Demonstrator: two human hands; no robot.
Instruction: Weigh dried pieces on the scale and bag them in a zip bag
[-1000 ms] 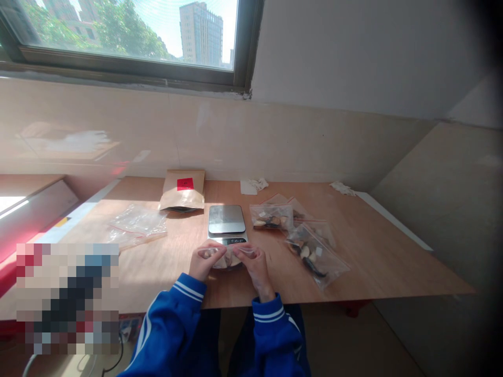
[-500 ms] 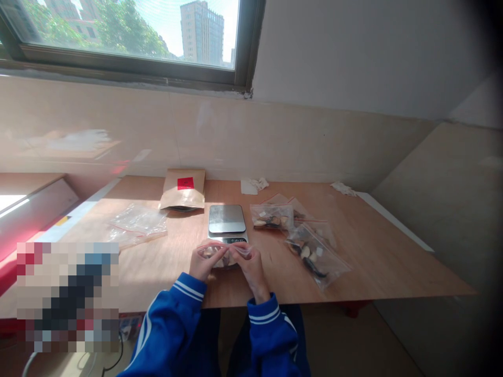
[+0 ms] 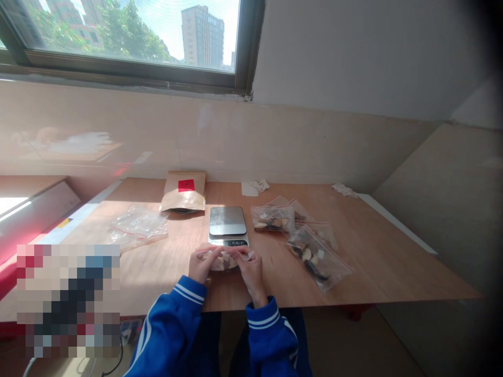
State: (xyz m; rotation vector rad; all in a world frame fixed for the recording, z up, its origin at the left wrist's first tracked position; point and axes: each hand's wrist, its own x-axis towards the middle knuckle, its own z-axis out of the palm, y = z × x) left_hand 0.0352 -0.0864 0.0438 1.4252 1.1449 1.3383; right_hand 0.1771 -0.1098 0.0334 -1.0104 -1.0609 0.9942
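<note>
Between my two hands is a clear zip bag (image 3: 223,262) with pale, sliced pieces in it. My left hand (image 3: 201,263) pinches the left part of its red-lined top edge. Closed on the same edge, my right hand (image 3: 248,264) grips it farther right, and the thumbs nearly meet in the middle. Just beyond the bag stands a digital scale (image 3: 227,221) with a bare metal plate; its dark display (image 3: 234,243) shows digits too small to read. The bag's lower part is partly hidden by my fingers.
Filled zip bags with dark-edged slices (image 3: 310,256) lie to the right, beside another filled bag (image 3: 273,218). Flat clear bags (image 3: 139,225) are at the left. A brown paper pouch (image 3: 184,191) with a red label stands behind. Crumpled white paper (image 3: 255,187) lies near the wall.
Both hands stay on the bag's top edge, with the fingers shifted slightly along it. The bag's opening looks flatter now. The whole view has tilted a little.
</note>
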